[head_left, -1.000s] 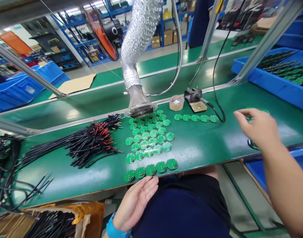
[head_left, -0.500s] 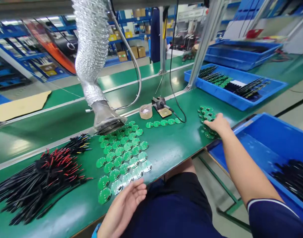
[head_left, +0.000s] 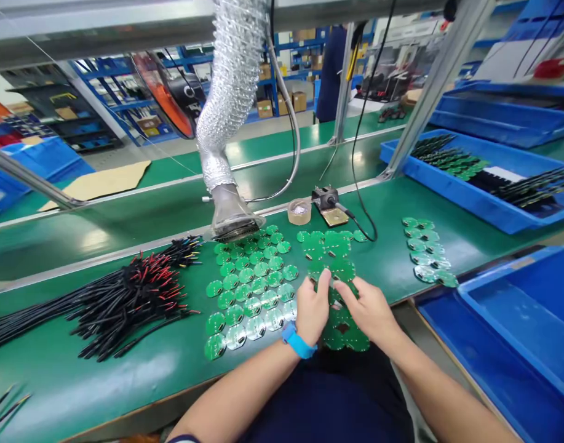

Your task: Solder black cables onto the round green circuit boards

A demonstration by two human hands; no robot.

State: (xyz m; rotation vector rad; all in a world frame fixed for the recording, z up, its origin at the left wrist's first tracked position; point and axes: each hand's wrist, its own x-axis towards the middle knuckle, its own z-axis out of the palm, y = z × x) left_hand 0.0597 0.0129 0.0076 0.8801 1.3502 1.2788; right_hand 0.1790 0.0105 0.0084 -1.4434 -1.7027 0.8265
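My left hand [head_left: 312,309], with a blue wristband [head_left: 299,340], and my right hand [head_left: 367,311] lie close together on a loose heap of round green circuit boards [head_left: 339,289]. Their fingertips touch the boards, and I cannot tell whether either hand grips one. Left of my hands, round boards [head_left: 249,283] lie in rough rows, some showing silver faces. A column of similar boards [head_left: 424,252] lies to the right. Farther left is a bundle of black wires with red ends [head_left: 138,289].
A metal fume nozzle on a foil duct [head_left: 230,215] hangs over the boards. A soldering stand [head_left: 326,206] and small round tin [head_left: 299,211] sit behind them on the green bench [head_left: 79,375]. Blue trays [head_left: 448,178] [head_left: 507,332] stand at right; a person [head_left: 332,74] stands beyond.
My hands have come together over the boards in front of me. My left hand has moved up from the bench edge, and my right hand has moved left from the boards at the right.
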